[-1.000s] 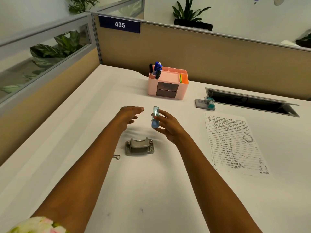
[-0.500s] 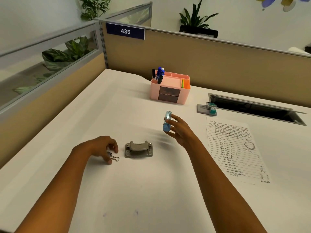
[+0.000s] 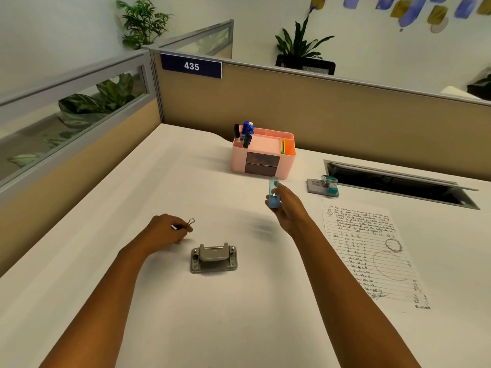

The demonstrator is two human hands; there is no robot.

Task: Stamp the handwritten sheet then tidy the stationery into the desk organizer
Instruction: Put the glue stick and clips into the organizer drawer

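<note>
My left hand [image 3: 166, 231] pinches a small black binder clip [image 3: 186, 225] just above the white desk, left of a grey hole punch [image 3: 214, 258]. My right hand [image 3: 288, 208] holds a small blue translucent tube [image 3: 273, 193] upright in the air, in front of the pink desk organizer [image 3: 263, 156]. The organizer stands at the back with pens [image 3: 245, 132] in its left compartment and two dark drawers. The handwritten lined sheet [image 3: 372, 253] lies flat to the right, with a round stamp mark on it. A teal stamp [image 3: 329, 184] sits on a grey pad behind the sheet.
A tan cubicle partition [image 3: 318, 110] walls the desk at the back and left. An open cable slot [image 3: 398, 181] is cut into the desk at the right rear. The white desk [image 3: 212, 328] stretches toward me between my forearms.
My left hand reached down to the binder clip left of the hole punch and lifted it off the desk. My right hand carried the blue tube forward, nearer the organizer.
</note>
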